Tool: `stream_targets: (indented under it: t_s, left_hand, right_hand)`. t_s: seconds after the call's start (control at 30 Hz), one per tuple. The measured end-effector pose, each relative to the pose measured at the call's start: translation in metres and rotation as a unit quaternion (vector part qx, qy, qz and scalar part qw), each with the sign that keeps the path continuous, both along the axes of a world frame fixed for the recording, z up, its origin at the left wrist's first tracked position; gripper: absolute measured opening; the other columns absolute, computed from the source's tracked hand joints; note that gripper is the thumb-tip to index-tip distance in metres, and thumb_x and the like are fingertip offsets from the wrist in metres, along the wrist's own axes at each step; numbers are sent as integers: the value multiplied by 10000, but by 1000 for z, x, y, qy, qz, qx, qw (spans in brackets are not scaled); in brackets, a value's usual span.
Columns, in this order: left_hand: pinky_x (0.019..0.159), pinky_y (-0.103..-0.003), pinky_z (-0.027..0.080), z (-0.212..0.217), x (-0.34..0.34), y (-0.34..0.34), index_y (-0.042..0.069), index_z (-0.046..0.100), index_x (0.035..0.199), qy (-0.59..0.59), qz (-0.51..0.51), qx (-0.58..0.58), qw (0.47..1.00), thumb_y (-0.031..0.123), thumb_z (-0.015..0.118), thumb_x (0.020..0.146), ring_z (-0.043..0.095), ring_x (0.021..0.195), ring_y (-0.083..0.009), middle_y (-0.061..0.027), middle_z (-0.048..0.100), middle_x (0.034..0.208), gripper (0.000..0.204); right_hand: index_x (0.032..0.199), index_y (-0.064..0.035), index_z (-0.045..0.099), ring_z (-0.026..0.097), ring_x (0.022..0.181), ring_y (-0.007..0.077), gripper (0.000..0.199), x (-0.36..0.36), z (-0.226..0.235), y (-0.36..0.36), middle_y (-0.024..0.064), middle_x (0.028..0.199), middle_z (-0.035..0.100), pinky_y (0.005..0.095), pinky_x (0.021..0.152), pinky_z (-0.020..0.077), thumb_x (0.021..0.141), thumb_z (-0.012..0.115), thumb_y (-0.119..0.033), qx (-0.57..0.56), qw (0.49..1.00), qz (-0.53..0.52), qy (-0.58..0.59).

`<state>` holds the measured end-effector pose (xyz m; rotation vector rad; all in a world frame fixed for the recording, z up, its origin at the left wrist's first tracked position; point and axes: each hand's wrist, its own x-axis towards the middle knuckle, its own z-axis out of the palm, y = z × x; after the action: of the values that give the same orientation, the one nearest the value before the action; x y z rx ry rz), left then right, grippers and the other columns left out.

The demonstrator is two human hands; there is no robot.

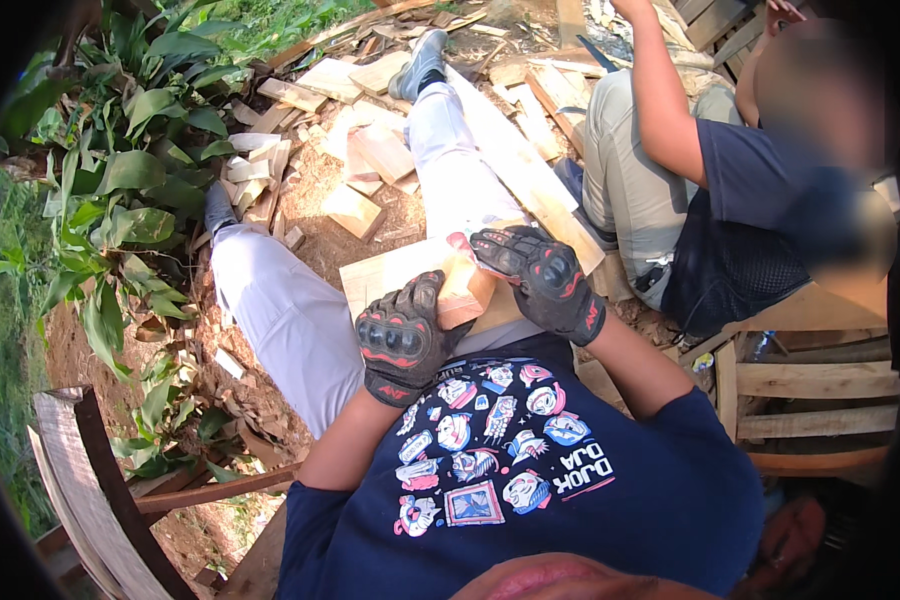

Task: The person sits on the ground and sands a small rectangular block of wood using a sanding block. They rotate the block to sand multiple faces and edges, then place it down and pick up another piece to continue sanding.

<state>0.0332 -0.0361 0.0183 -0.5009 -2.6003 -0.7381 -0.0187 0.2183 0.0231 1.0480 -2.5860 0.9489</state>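
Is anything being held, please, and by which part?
The left hand holds the wooden block by its near side. The right hand is at its right end; its grip is unclear.

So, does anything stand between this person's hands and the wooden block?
Only black gloves, on the left hand and right hand, clearly do. A pinkish thing by the wooden block might too; it's unclear.

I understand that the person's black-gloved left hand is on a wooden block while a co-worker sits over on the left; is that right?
Not quite: the co-worker sits over on the right, as the head view shows. The black-gloved left hand is indeed on a wooden block.
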Motion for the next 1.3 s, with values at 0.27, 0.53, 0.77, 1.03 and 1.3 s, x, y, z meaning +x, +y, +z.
stream_targets:
  t_s: [0.27,0.53,0.77,1.03,1.3]
  left_hand:
    - [740,-460,597,1,1,4,84,755,1271,-37,16,-33,999,451,984,761,762,827,-306,-97,797,995,669]
    - [727,-472,582,-5,4,5,117,765,1241,-5,16,-21,1000,441,986,754,753,826,-320,-107,789,1013,625]
    - [765,-481,599,-6,3,3,94,764,1247,-33,-25,-18,999,405,962,755,777,871,-339,-151,812,1060,615]
    - [777,-478,594,-7,10,1,74,746,1296,-8,5,-38,999,447,978,749,774,860,-330,-139,802,1013,701]
    - [744,-476,591,-7,8,2,72,765,1270,-41,30,-34,998,478,976,777,765,821,-322,-135,781,923,673]
  right_hand:
    - [1452,-111,722,721,1274,318,455,-13,-23,16,137,1413,753,478,1114,553,1022,581,-61,72,996,-55,-23]
    - [1457,-99,723,719,1318,309,453,-3,-6,0,129,1415,759,465,1151,545,1017,614,-107,18,999,-27,-10]
    - [1449,-131,731,715,1329,270,493,4,1,-4,89,1423,754,468,1144,559,989,589,-25,2,1000,8,-2]
    - [1474,-99,703,691,1375,317,511,19,1,-13,147,1454,735,469,1157,550,993,573,13,-30,999,-5,16]
    - [1495,-107,688,677,1398,320,555,19,-11,-13,157,1483,718,476,1208,512,973,566,36,-17,999,-27,12]
